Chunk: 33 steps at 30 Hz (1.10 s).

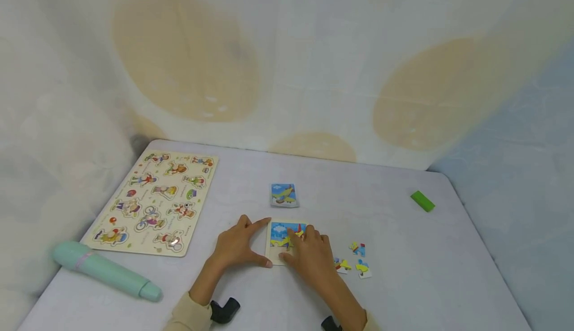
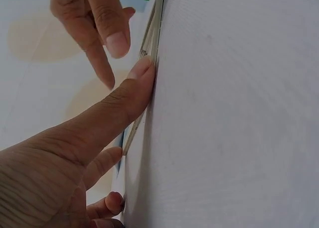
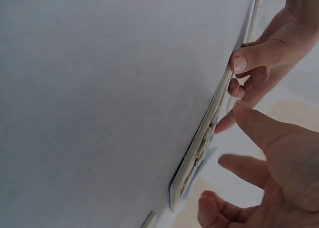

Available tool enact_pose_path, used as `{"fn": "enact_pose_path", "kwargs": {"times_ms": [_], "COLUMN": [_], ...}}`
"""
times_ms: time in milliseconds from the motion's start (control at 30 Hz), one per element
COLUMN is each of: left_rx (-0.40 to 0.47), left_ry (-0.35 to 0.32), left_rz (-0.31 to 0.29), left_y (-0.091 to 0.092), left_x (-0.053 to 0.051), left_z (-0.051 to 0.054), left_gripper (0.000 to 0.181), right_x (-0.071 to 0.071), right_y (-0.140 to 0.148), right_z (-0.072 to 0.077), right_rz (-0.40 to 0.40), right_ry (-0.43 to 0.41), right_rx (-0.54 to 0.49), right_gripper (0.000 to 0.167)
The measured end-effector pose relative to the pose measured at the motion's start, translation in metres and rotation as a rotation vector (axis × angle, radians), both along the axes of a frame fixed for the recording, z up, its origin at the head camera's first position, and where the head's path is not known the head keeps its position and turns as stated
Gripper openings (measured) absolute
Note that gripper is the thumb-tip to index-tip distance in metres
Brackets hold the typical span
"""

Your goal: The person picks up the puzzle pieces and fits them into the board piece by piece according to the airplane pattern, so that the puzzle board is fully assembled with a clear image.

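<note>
A small wooden jigsaw board [image 1: 275, 253] lies in front of me in the head view, its upper part filled with blue and yellow picture pieces [image 1: 279, 232]. My left hand [image 1: 236, 245] braces the board's left side, thumb at the near corner and index finger at the far corner. Over the board's right half, my right hand [image 1: 312, 256] touches the picture with its index fingertip; nothing shows between thumb and index finger in the right wrist view. Several loose jigsaw pieces [image 1: 362, 268] lie right of the board, some partly hidden by my right hand.
Behind the board sits a small picture puzzle [image 1: 284, 195] with a yellow plane. A large peg puzzle board [image 1: 152, 204] lies at the left, a mint-green wand-shaped object [image 1: 107, 273] near it. A green block [image 1: 422, 201] is at the far right.
</note>
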<state>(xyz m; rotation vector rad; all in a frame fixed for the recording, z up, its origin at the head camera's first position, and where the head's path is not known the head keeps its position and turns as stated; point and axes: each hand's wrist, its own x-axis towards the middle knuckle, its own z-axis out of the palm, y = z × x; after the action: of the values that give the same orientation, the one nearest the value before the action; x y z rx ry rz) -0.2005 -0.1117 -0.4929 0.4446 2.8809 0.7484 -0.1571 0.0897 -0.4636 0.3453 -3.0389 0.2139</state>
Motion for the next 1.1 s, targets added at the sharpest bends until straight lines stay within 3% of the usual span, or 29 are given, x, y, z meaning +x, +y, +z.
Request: {"fn": "enact_pose_path", "kwargs": {"times_ms": [167, 400, 667, 900, 1100], "left_rx": [0.004, 0.001, -0.002, 0.001, -0.009], "left_ry": [-0.005, 0.005, -0.011, -0.022, -0.030], "left_rz": [-0.002, -0.012, -0.009, -0.015, -0.002], "left_y": [0.001, 0.002, 0.001, 0.001, 0.001], "left_x": [0.001, 0.000, 0.000, 0.000, -0.001], "left_z": [0.003, 0.003, 0.001, -0.001, -0.002], "left_gripper": [0.101, 0.102, 0.103, 0.104, 0.105], "right_x": [0.008, 0.010, 0.006, 0.003, 0.003], "right_y": [0.006, 0.009, 0.007, 0.012, 0.033], "right_z": [-0.002, -0.006, -0.001, -0.001, 0.004], "right_rz": [0.063, 0.053, 0.063, 0.000, -0.100], "right_ry": [-0.028, -0.084, -0.072, -0.053, -0.032], "right_rx": [0.057, 0.069, 0.044, -0.014, -0.076], "right_gripper": [0.061, 0.059, 0.059, 0.066, 0.061]}}
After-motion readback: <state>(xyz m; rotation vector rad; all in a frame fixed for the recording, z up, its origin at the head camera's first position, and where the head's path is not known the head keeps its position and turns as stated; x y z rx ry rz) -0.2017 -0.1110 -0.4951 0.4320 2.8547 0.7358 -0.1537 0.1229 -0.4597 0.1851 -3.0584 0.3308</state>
